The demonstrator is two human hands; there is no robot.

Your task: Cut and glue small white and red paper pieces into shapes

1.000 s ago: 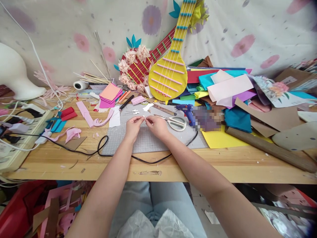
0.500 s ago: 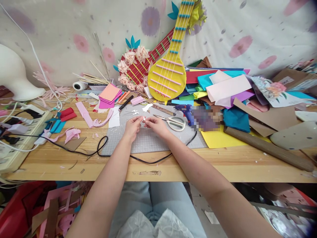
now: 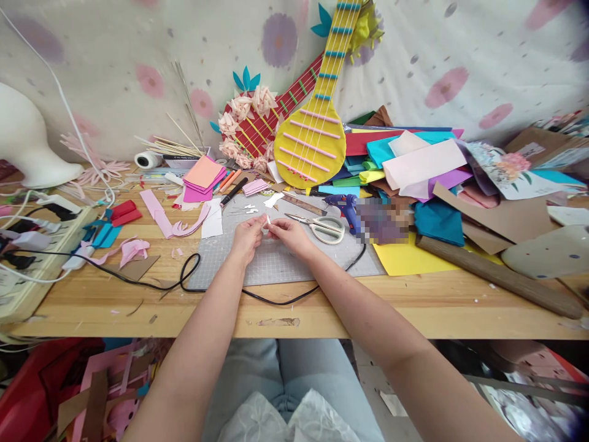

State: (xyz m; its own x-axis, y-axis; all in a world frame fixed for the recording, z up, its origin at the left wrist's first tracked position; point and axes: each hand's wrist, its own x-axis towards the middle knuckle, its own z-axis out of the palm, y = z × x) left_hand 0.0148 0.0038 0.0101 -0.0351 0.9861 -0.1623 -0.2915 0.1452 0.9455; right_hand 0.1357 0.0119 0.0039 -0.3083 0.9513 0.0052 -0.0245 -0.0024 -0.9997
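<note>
**Both hands pinched on a small white piece over the cutting mat**

On my feed the small white piece (image 3: pixel 267 221) sits between the two hands, raised just above the far middle of the grey cutting mat (image 3: pixel 285 263). It is too small for me to tell what it is made of. The left hand (image 3: pixel 247 236) is closed, its fingertips pinching the piece from the left. The right hand (image 3: pixel 289 234) is closed as well, with thumb and forefinger meeting the same piece from the other side. The two sets of fingertips almost touch each other.

Just right of the right hand I see the scissors (image 3: pixel 323 227) lying flat on the mat with their handles pointing right. Beyond them is a blue glue gun (image 3: pixel 347 207). A few white scraps (image 3: pixel 251 209) lie on the mat just past the left hand, and a black marker (image 3: pixel 234 191) lies a little farther back. A black cable (image 3: pixel 193 271) loops across the wooden table (image 3: pixel 368 304) along the mat's near edge and passes under both forearms. A stack of pink paper (image 3: pixel 205 177) lies back left. A yellow guitar-shaped craft (image 3: pixel 313 138) leans on the cloth behind the table, and a yellow sheet (image 3: pixel 409 259) lies right of the mat.
</note>
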